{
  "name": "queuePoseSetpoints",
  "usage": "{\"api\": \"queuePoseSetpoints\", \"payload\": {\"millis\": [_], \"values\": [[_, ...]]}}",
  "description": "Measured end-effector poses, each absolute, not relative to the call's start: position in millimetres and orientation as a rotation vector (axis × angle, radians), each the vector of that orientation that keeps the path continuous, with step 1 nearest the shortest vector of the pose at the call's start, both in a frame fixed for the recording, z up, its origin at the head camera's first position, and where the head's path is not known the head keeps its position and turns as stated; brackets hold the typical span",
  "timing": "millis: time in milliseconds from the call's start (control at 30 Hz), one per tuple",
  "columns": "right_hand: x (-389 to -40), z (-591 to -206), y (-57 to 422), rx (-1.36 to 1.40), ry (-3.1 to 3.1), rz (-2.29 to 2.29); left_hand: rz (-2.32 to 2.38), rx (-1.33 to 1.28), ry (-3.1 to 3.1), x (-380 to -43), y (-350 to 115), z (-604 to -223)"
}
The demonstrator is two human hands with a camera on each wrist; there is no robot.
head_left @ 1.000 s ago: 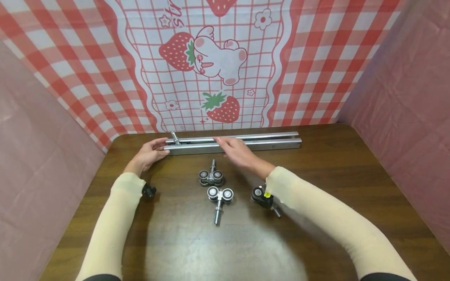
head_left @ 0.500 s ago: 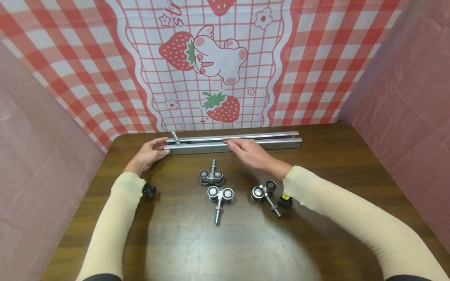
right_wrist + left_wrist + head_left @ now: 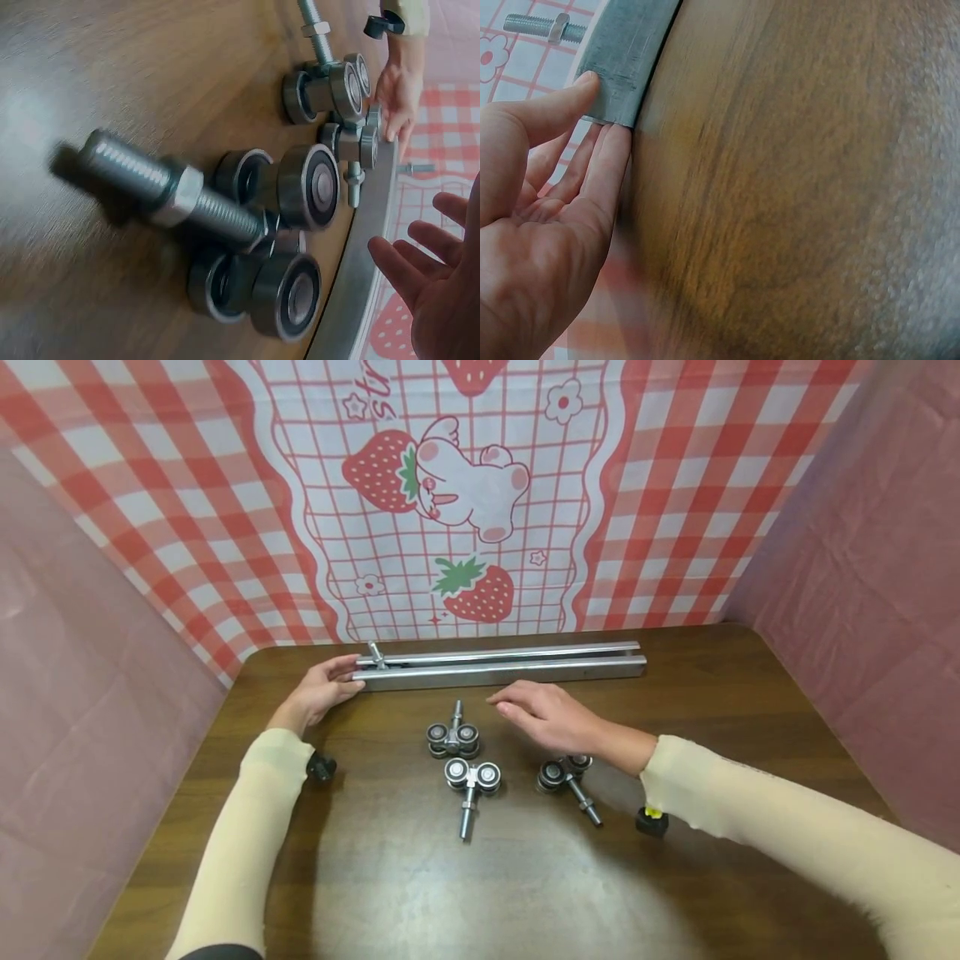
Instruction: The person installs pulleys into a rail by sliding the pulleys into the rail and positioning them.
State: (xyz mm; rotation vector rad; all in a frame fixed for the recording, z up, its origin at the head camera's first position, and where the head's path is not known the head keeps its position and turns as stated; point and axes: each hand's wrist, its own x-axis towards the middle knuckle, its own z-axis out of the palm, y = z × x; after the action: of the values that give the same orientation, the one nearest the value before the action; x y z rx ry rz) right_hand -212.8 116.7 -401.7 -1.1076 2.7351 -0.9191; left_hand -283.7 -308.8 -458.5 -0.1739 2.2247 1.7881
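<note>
A long silver metal rail (image 3: 510, 675) with a slot along its top lies near the back of the table. My left hand (image 3: 318, 692) grips its left end, the thumb (image 3: 586, 81) against the near side and the fingers at the end. A roller trolley sits inside the rail at that end, with only its bolt (image 3: 375, 653) showing above the slot. My right hand (image 3: 551, 714) holds nothing and hovers in front of the rail, fingers extended. Below its wrist lies a roller trolley (image 3: 573, 779), seen large in the right wrist view with its threaded bolt (image 3: 180, 199).
Two more roller trolleys lie mid-table: one (image 3: 453, 740) with its bolt toward the rail, another (image 3: 470, 777) with its bolt toward me. A checked strawberry cloth (image 3: 480, 510) hangs behind the brown wooden table (image 3: 420, 893). Pink cloths (image 3: 847, 543) hang at both sides.
My right hand has slid right along the rail, come off it and drawn back toward me, above the right-hand trolley. My left hand stays on the rail's end.
</note>
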Motion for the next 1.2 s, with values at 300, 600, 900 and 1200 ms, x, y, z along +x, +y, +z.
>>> {"api": "queuePoseSetpoints", "payload": {"millis": [300, 600, 900, 1200], "values": [[-204.0, -393.3, 136.1, -1.288, 2.728, -0.755, 1.784, -0.174, 2.226, -282.8, -310.5, -459.2], [-198.3, -387.3, 151.1, -1.713, 2.725, -0.459, 1.805, -0.166, 2.213, -281.5, -310.4, -459.7], [-196.3, -381.9, 163.6, -2.103, 2.599, -0.095, 1.814, -0.167, 2.21, -283.6, -308.3, -460.4], [-187.7, -393.6, 172.7, -2.364, 2.425, 0.085, 1.813, -0.168, 2.209, -281.9, -308.7, -457.2]]}}
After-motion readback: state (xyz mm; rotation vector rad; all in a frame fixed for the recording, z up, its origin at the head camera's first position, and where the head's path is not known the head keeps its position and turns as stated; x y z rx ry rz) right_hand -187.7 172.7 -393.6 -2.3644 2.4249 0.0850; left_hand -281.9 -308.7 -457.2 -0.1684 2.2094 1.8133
